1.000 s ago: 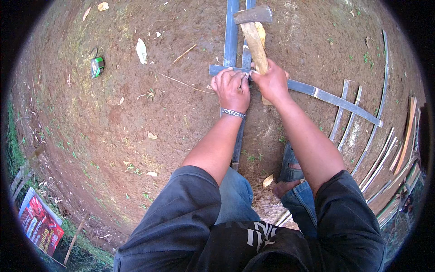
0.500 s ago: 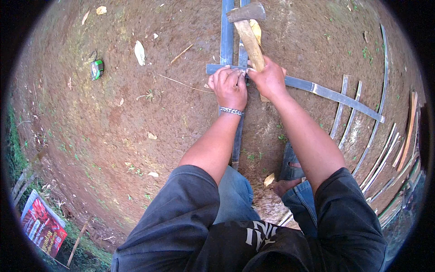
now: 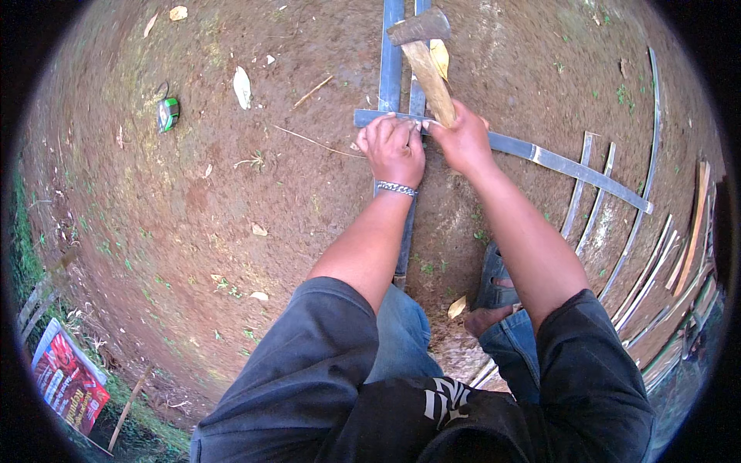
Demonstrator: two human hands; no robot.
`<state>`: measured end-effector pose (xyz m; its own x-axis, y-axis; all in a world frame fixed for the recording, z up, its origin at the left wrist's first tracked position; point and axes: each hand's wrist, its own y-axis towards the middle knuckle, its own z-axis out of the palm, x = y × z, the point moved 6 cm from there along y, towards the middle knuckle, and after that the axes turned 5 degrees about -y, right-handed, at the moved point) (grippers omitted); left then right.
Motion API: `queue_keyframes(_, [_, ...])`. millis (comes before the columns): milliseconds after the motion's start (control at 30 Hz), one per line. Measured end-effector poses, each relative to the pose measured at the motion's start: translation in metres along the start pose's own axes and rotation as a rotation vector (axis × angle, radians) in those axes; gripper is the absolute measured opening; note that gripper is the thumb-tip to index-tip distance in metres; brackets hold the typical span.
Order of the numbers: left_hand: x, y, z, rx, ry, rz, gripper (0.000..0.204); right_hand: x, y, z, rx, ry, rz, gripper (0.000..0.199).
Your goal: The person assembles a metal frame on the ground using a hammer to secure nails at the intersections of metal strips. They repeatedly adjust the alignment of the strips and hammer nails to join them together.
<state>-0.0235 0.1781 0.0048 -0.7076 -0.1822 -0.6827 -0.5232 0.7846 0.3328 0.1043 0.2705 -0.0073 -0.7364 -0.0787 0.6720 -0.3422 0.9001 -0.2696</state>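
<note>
My right hand [image 3: 465,139] is closed round the lower wooden handle of a hatchet [image 3: 428,77], whose metal head points away from me. Just left of it, my left hand [image 3: 397,150], with a chain bracelet at the wrist, bends its fingers down over a dark flat crosswise strip [image 3: 571,167]. Its thumb and fingertips come together where strips cross; whatever lies between them is too small to make out. The crosswise strip lies over a wide lengthwise strip [image 3: 391,62] and a narrower lengthwise strip [image 3: 417,99], which runs back under my left arm.
Two short strips [image 3: 576,189] lie under the right part of the crosswise strip, near a long curved strip [image 3: 654,127]. More loose slats [image 3: 692,231] lie at far right. A green tape measure [image 3: 167,114] rests on the bare soil at left. A printed banner [image 3: 69,378] is at lower left.
The whole view has shifted slightly. Both hands stay at the crossing, and the hatchet remains in my right hand in nearly the same pose.
</note>
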Motion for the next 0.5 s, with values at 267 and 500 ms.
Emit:
queue_keyframes(267, [0.002,-0.001,-0.002,-0.014,-0.012,0.008,0.012,-0.001,-0.072,-0.053,0.084,0.027,-0.006,0.042])
queue_keyframes(500, [0.001,0.000,-0.003,-0.008,-0.024,-0.009,0.012,0.009,-0.119,-0.071,0.245,-0.250,0.054,0.046])
